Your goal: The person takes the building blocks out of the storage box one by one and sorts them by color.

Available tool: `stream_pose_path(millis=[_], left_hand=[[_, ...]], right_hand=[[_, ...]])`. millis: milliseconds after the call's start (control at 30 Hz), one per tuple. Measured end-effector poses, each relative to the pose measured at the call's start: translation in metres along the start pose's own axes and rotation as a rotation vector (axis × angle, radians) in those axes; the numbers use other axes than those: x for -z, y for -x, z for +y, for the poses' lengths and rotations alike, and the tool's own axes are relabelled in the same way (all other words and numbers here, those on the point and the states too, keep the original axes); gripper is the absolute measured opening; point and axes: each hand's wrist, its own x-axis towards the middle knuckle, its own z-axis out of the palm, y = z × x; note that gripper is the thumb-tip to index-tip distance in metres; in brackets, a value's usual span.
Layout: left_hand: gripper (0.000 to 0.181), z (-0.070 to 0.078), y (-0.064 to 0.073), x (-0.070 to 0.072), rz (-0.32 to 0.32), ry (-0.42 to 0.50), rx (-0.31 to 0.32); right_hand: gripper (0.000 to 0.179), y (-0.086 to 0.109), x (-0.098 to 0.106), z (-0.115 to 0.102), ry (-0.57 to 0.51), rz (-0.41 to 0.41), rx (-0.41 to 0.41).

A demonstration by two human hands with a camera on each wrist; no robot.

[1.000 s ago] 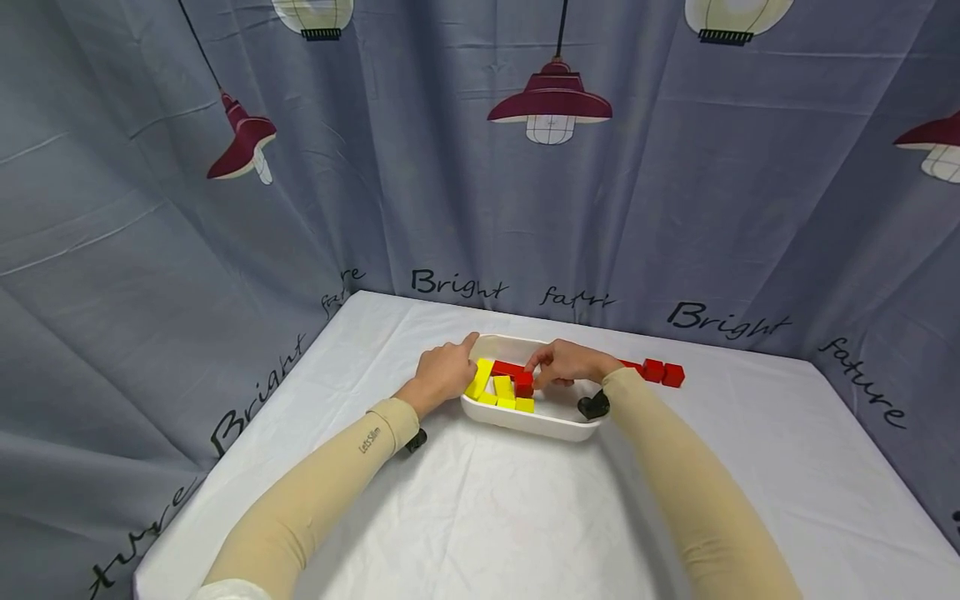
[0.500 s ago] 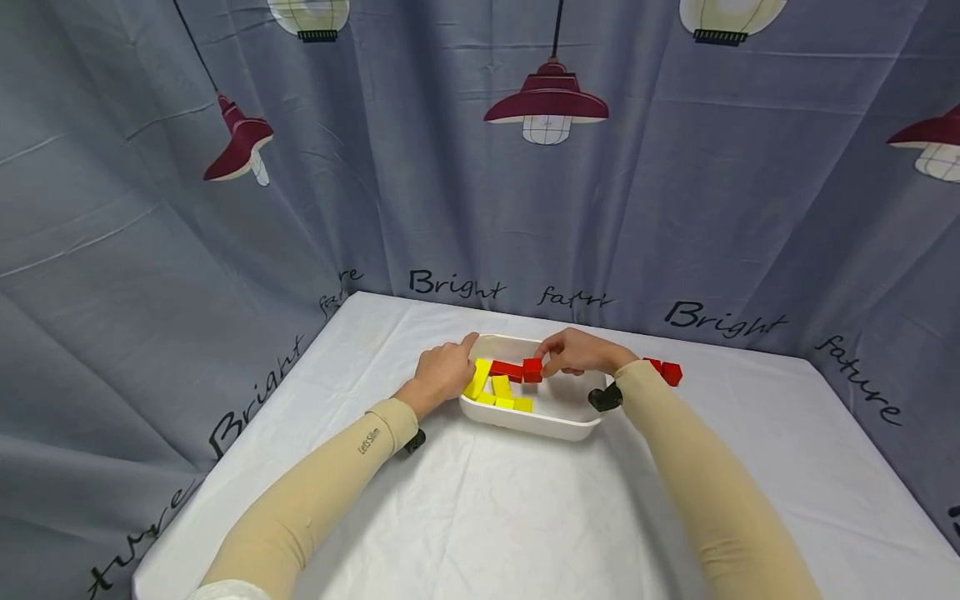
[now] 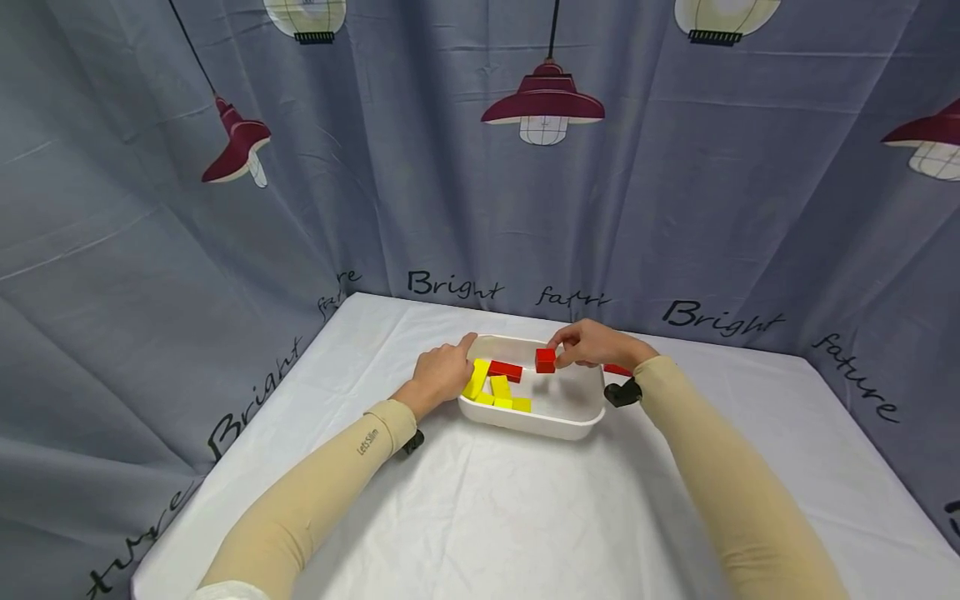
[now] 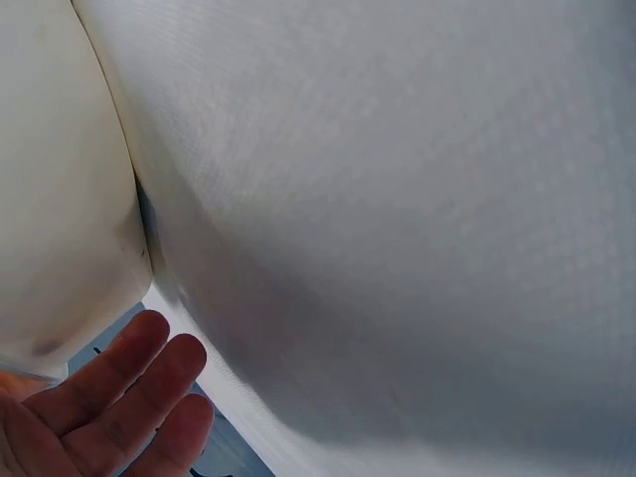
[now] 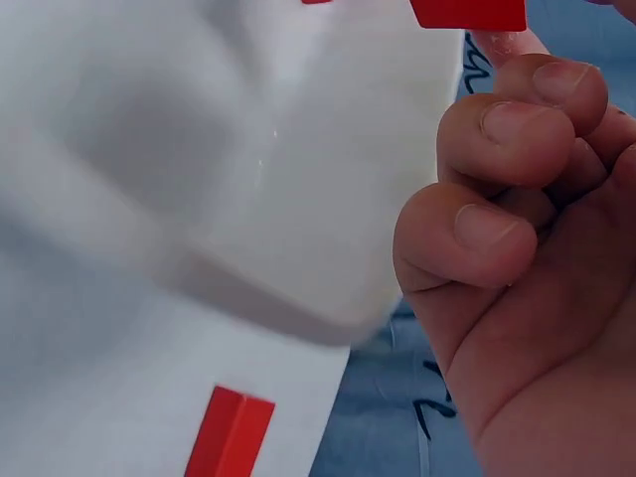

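Note:
In the head view a white tray stands on the table, and my left hand holds its left end at the rim. The left wrist view shows several fingers stretched out beside the tray's outer wall; the thumb is mostly hidden. My right hand pinches a red cube between thumb and fingertip, raised over the tray's right half. Its other fingers are curled in the right wrist view. Inside the tray's left half lie a long red block and several yellow blocks.
A red block lies on the white tablecloth just right of the tray, partly covered by my right hand and wrist. Behind the table hangs a grey-blue curtain printed with lamps.
My right hand has lifted the red cube from beside the long red block and carried it up and to the right. My left hand stays at the tray's left end.

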Motion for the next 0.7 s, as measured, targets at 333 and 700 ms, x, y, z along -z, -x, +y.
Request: stream_pose_path(millis=[333,700], left_hand=[[0.056,-0.002,0.0,0.0,0.004,-0.006,-0.019],[0.057,-0.002,0.0,-0.001,0.0,-0.006,-0.021]], right_hand=[[0.042,0.02,0.017,0.01,0.051,0.072,-0.012],[0.041,0.037,0.031,0.029,0.048,0.156,-0.012]])
